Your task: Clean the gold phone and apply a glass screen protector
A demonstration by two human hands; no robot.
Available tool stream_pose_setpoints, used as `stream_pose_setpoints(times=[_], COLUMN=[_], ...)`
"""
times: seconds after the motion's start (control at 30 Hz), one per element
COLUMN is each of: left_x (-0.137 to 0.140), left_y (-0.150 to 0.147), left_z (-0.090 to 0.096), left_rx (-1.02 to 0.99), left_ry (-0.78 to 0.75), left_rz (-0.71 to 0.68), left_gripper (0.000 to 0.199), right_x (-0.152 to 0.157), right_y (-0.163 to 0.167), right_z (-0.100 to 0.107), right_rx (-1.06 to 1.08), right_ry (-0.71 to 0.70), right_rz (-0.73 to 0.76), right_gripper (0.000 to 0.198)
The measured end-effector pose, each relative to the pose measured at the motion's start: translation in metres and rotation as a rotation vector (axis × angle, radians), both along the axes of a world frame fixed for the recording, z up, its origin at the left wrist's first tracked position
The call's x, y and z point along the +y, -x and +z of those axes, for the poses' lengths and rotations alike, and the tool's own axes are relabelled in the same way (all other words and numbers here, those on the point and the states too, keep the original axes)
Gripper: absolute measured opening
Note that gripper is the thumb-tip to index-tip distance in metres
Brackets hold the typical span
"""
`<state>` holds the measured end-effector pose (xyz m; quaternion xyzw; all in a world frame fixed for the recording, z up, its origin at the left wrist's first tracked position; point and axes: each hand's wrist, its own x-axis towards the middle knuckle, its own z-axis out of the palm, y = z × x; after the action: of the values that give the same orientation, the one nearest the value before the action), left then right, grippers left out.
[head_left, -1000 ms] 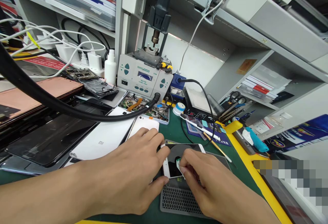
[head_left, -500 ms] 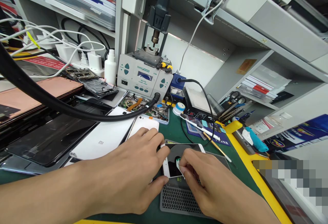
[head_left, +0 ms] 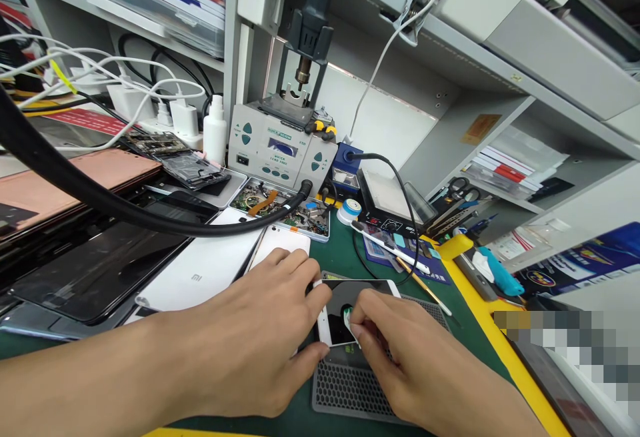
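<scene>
A white-framed smartphone (head_left: 336, 297) lies screen up over a grey honeycomb-patterned mat (head_left: 345, 387). My left hand (head_left: 270, 330) is closed on its left end, fingers along the top corner and thumb at the bottom corner. Over the screen, my right hand (head_left: 400, 350) pinches a small white-and-green piece (head_left: 347, 317) against the dark glass. The fingers cover most of that piece, so its exact kind is hidden. The right part of the phone is also behind my right hand.
Several phones, including a white one (head_left: 200, 270), lie left of my hands. A thick black hose (head_left: 165, 220) arches over them to a hot air station (head_left: 280, 147). Beyond my right hand are a white pen-like tool (head_left: 395, 247) and a thin brush (head_left: 425, 287).
</scene>
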<state>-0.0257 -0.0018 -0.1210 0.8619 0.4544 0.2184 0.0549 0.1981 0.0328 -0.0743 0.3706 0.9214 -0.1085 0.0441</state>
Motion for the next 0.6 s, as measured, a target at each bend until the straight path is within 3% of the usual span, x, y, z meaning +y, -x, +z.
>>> stream_pose_setpoints(times=[0.6], left_x=[0.0006], left_y=[0.0], left_z=[-0.0027], left_rx=[0.004], left_ry=[0.064], left_rz=[-0.008], left_gripper=[0.024], right_x=[0.0006], right_y=[-0.0009], right_z=[0.0005], right_rx=[-0.008], right_ry=[0.01], right_rz=[-0.004], right_gripper=[0.018])
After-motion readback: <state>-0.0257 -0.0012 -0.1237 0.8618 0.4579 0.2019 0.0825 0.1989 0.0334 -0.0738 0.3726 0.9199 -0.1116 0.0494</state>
